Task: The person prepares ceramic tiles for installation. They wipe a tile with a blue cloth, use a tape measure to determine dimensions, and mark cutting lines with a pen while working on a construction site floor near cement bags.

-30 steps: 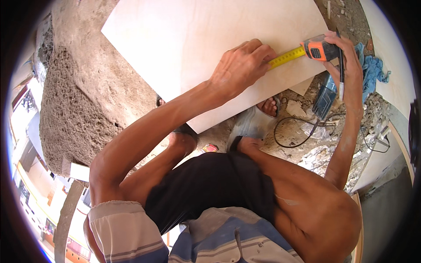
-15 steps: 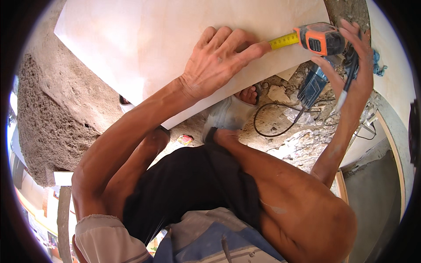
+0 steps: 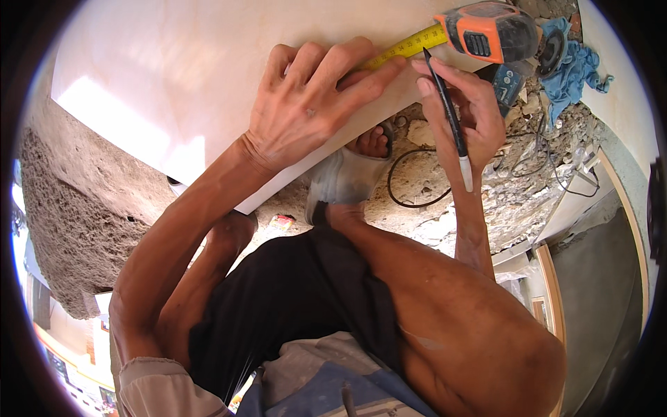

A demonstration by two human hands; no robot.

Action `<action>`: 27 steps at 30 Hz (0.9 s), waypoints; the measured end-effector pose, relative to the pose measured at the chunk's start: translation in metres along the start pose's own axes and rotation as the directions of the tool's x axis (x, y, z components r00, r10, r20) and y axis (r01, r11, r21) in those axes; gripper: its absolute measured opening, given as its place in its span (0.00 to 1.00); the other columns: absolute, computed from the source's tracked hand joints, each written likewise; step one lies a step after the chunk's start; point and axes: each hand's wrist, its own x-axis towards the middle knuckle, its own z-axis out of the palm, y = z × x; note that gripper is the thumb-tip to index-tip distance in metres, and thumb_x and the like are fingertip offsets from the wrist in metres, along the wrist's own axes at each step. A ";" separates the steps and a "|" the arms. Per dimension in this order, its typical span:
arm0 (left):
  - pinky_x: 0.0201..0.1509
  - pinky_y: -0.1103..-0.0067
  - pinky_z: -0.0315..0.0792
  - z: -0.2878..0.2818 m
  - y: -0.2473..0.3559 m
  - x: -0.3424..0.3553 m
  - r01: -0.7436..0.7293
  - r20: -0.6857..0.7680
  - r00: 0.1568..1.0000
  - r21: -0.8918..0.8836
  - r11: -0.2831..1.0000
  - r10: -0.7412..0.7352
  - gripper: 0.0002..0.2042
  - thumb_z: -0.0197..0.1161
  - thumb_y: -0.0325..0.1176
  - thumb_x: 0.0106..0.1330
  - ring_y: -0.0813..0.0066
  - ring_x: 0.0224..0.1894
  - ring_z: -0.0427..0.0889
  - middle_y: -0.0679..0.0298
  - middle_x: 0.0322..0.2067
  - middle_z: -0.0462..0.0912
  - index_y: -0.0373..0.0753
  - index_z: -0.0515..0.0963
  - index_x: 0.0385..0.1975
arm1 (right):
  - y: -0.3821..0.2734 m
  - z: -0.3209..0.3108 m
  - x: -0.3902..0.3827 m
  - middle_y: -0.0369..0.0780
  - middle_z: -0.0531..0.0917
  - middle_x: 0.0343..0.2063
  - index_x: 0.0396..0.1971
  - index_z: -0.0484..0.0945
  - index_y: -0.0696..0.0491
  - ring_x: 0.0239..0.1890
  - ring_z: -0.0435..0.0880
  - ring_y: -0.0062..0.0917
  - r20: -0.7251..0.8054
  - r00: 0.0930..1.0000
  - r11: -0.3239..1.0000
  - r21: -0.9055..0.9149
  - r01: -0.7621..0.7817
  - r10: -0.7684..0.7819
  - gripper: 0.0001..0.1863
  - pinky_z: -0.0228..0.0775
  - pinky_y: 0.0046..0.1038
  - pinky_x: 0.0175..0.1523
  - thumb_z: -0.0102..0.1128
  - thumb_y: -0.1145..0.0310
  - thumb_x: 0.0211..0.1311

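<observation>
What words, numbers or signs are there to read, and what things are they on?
Tape: small dark numbers and lines on yellow; I won't copy them out.
Blue tool: pale marks, too small to read.
Red packet: too small and blurred to tell any print.
Tape case: no words I can make out.
Pen: no words I can make out.

One head-worn cam here, wide fisheye, looking steeply down past the wearer's black shorts (image 3: 292,292) at the left hand (image 3: 309,104) and right hand (image 3: 476,118). It's pretty close, so both look big; straight edges bow toward the rim and corners go black.
</observation>
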 end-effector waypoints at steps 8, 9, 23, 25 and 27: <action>0.47 0.74 0.71 -0.001 0.002 0.003 -0.032 0.010 0.999 0.064 0.997 0.031 0.31 0.70 0.37 0.63 0.74 0.44 0.78 0.75 0.54 0.79 0.61 0.81 0.69 | 0.002 -0.003 0.002 0.35 0.86 0.27 0.42 0.82 0.59 0.28 0.81 0.12 -0.009 1.000 0.998 -0.056 -0.014 0.013 0.10 0.75 0.18 0.34 0.75 0.71 0.69; 0.47 0.74 0.71 -0.001 0.002 0.003 -0.032 0.014 0.999 0.070 0.997 0.031 0.31 0.70 0.37 0.63 0.74 0.44 0.78 0.75 0.54 0.79 0.61 0.81 0.70 | 0.000 -0.002 0.004 0.35 0.84 0.26 0.40 0.82 0.59 0.27 0.79 0.12 -0.005 0.999 0.997 -0.064 -0.036 0.035 0.10 0.74 0.18 0.33 0.75 0.71 0.69; 0.47 0.73 0.73 -0.002 0.004 0.004 -0.013 0.055 0.998 0.058 0.998 0.010 0.30 0.70 0.38 0.63 0.74 0.44 0.78 0.74 0.55 0.78 0.61 0.81 0.69 | 0.002 0.004 0.011 0.33 0.79 0.18 0.33 0.79 0.58 0.23 0.74 0.11 -0.046 0.993 0.989 -0.094 -0.111 0.107 0.10 0.70 0.19 0.29 0.73 0.72 0.68; 0.47 0.73 0.73 -0.002 0.003 0.004 -0.021 0.049 0.999 0.057 0.998 0.018 0.29 0.70 0.38 0.63 0.74 0.44 0.78 0.74 0.55 0.78 0.60 0.82 0.69 | 0.002 0.005 0.011 0.33 0.79 0.18 0.33 0.79 0.58 0.23 0.74 0.11 -0.051 0.993 0.989 -0.101 -0.108 0.104 0.10 0.70 0.19 0.29 0.74 0.72 0.68; 0.46 0.74 0.73 -0.002 0.003 0.004 -0.024 0.043 0.999 0.051 0.998 0.022 0.29 0.70 0.38 0.63 0.74 0.44 0.78 0.74 0.55 0.78 0.60 0.82 0.68 | 0.001 0.005 0.012 0.33 0.79 0.18 0.33 0.79 0.58 0.23 0.74 0.11 -0.052 0.993 0.990 -0.090 -0.109 0.105 0.10 0.70 0.19 0.29 0.73 0.72 0.68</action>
